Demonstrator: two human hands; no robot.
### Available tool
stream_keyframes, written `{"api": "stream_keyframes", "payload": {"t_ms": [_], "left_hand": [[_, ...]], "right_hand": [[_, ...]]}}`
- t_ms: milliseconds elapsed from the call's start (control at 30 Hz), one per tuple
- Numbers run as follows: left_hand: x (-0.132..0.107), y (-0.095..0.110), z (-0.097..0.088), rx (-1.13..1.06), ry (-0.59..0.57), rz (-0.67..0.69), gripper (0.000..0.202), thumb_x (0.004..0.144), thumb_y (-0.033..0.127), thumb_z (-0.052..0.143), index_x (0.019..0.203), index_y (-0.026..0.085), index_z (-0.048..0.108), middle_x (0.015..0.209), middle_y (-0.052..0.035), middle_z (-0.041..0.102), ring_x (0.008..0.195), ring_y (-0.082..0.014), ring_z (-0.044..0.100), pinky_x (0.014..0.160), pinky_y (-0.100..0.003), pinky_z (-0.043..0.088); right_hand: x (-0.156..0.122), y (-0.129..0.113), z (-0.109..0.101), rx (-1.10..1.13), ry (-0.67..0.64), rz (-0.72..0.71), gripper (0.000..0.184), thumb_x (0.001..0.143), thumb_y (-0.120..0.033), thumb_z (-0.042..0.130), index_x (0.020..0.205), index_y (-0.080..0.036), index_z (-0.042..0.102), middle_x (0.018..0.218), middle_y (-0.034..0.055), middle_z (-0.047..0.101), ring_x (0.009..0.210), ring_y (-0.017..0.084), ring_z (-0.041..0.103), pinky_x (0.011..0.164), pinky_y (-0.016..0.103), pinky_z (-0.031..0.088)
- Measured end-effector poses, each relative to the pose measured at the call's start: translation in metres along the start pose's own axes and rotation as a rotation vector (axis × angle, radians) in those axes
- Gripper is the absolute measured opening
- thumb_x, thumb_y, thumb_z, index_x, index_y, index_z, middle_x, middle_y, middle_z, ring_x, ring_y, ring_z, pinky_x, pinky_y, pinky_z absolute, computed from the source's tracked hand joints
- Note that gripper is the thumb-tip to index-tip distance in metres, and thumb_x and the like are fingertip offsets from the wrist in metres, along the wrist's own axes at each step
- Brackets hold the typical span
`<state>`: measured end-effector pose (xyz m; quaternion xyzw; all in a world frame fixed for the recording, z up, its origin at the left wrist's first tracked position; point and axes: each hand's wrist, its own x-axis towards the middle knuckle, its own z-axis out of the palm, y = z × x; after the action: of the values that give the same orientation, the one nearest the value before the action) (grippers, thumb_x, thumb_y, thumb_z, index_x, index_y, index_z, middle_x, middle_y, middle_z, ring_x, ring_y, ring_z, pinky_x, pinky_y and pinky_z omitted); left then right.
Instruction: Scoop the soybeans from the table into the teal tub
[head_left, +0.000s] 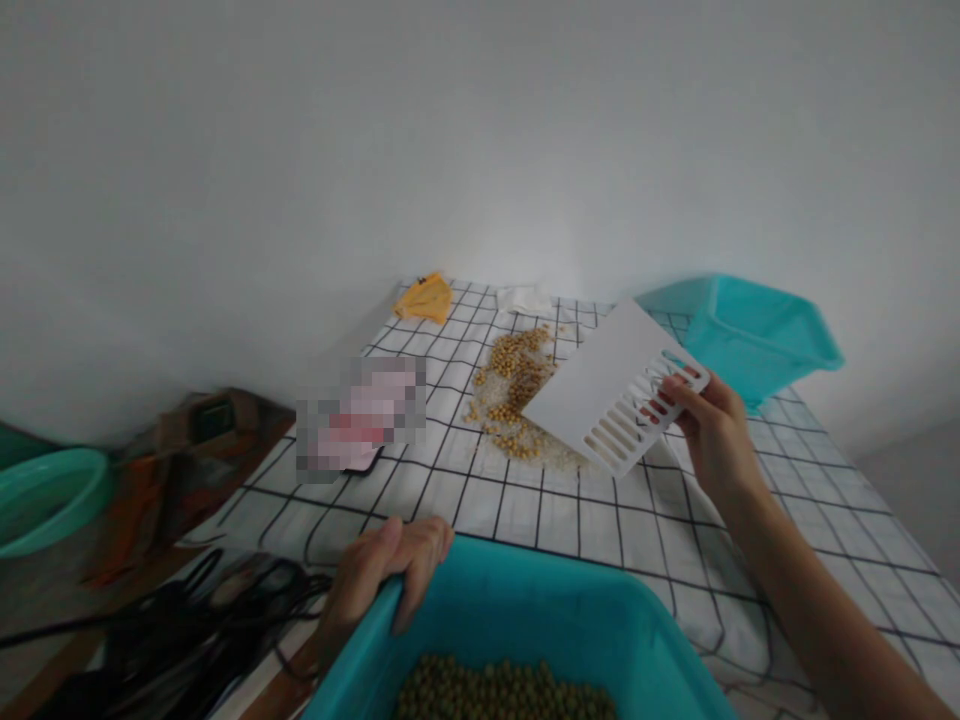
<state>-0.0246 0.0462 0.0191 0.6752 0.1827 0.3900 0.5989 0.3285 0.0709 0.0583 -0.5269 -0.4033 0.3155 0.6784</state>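
My left hand [397,560] is closed over the far left rim of a turquoise plastic basin [525,575] in the near foreground. Small round greenish beans [502,690] lie in its bottom. A thin white slotted board [600,365], with a row of long slots along one edge, is in my right hand [709,430], fingers hooked at the slots. The board is tilted above the table, its left corner close to a spread pile of yellow beans [514,350] mixed with pale grains that look like rice [491,395]. Part of the pile is hidden behind the board.
A checked cloth [442,490] covers the table. A second turquoise basin [757,335] leans tipped at the right back. A yellow packet [426,298] and a white crumpled piece [523,298] lie at the back, a blurred pink item [367,410] at left. Black cables [202,620] and a green basin [52,495] are below left.
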Motion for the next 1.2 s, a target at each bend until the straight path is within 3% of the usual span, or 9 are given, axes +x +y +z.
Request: {"api": "stream_keyframes", "payload": {"t_ms": [267, 400, 567, 600, 633, 733, 967, 1100, 1200], "left_hand": [[-0.001, -0.001, 0.000, 0.013, -0.005, 0.018, 0.069, 0.109, 0.043, 0.020, 0.050, 0.021, 0.049, 0.047, -0.0016, 0.055, 0.049, -0.0175, 0.048, 0.069, -0.039, 0.045], [-0.002, -0.004, -0.009, 0.053, -0.024, -0.005, 0.070, 0.108, 0.047, 0.021, 0.049, 0.021, 0.050, 0.045, -0.0025, 0.057, 0.047, -0.0186, 0.050, 0.070, -0.040, 0.048], [-0.001, -0.007, -0.021, 0.085, -0.251, 0.044, 0.073, 0.102, 0.063, 0.023, 0.051, 0.022, 0.055, 0.044, -0.0046, 0.060, 0.045, -0.0201, 0.053, 0.064, -0.040, 0.050], [-0.002, -0.007, -0.020, 0.064, -0.249, 0.076, 0.071, 0.103, 0.061, 0.024, 0.052, 0.022, 0.056, 0.046, -0.0039, 0.061, 0.045, -0.0195, 0.053, 0.065, -0.039, 0.049], [-0.003, -0.006, -0.018, 0.074, -0.123, 0.039, 0.071, 0.106, 0.052, 0.021, 0.051, 0.022, 0.053, 0.046, -0.0033, 0.060, 0.047, -0.0195, 0.052, 0.068, -0.040, 0.049], [-0.007, -0.004, -0.012, 0.075, -0.013, 0.008, 0.070, 0.109, 0.042, 0.017, 0.051, 0.022, 0.050, 0.046, -0.0029, 0.058, 0.049, -0.0200, 0.051, 0.072, -0.041, 0.048], [0.003, -0.003, -0.024, 0.093, -0.244, 0.067, 0.065, 0.106, 0.051, 0.023, 0.058, 0.023, 0.055, 0.052, -0.0044, 0.063, 0.050, -0.0208, 0.056, 0.069, -0.041, 0.052], [-0.005, -0.006, -0.020, 0.093, -0.152, 0.089, 0.064, 0.107, 0.043, 0.023, 0.055, 0.022, 0.052, 0.047, -0.0033, 0.059, 0.049, -0.0198, 0.054, 0.068, -0.040, 0.051], [-0.020, -0.006, -0.016, 0.094, 0.077, 0.004, 0.069, 0.108, 0.041, 0.016, 0.050, 0.021, 0.046, 0.045, -0.0025, 0.055, 0.049, -0.0192, 0.052, 0.070, -0.040, 0.052]], "right_hand": [[-0.005, -0.001, 0.003, -0.023, -0.126, 0.003, 0.017, 0.076, -0.033, 0.080, 0.081, -0.024, 0.066, 0.078, -0.0004, 0.066, 0.068, 0.017, 0.060, 0.064, 0.029, 0.051], [-0.006, -0.001, 0.004, -0.033, -0.151, -0.017, 0.018, 0.076, -0.034, 0.079, 0.080, -0.024, 0.065, 0.078, 0.0002, 0.065, 0.070, 0.018, 0.060, 0.067, 0.031, 0.052], [-0.005, 0.000, 0.003, -0.042, -0.149, -0.026, 0.019, 0.077, -0.036, 0.079, 0.080, -0.025, 0.064, 0.078, 0.0001, 0.064, 0.069, 0.019, 0.060, 0.068, 0.032, 0.052], [-0.005, 0.000, 0.003, -0.047, -0.155, -0.028, 0.020, 0.077, -0.037, 0.079, 0.080, -0.025, 0.064, 0.077, 0.0000, 0.063, 0.069, 0.019, 0.059, 0.067, 0.032, 0.052], [-0.005, 0.000, 0.003, -0.056, -0.161, -0.030, 0.020, 0.078, -0.037, 0.079, 0.079, -0.025, 0.063, 0.076, 0.0000, 0.063, 0.069, 0.019, 0.059, 0.066, 0.032, 0.052], [-0.006, -0.001, 0.002, -0.079, -0.165, -0.044, 0.021, 0.078, -0.039, 0.078, 0.078, -0.025, 0.062, 0.075, 0.0002, 0.062, 0.068, 0.020, 0.059, 0.066, 0.033, 0.052], [-0.006, 0.000, 0.002, -0.056, -0.158, -0.031, 0.021, 0.078, -0.039, 0.079, 0.080, -0.024, 0.065, 0.076, 0.0004, 0.064, 0.068, 0.019, 0.060, 0.067, 0.033, 0.052], [-0.005, 0.000, 0.002, -0.059, -0.196, -0.033, 0.020, 0.078, -0.037, 0.080, 0.077, -0.024, 0.065, 0.075, 0.0003, 0.064, 0.068, 0.018, 0.058, 0.066, 0.031, 0.050], [-0.006, 0.000, 0.002, -0.073, -0.181, -0.048, 0.020, 0.078, -0.038, 0.079, 0.077, -0.025, 0.064, 0.075, 0.0006, 0.063, 0.069, 0.019, 0.058, 0.066, 0.032, 0.049]]}}
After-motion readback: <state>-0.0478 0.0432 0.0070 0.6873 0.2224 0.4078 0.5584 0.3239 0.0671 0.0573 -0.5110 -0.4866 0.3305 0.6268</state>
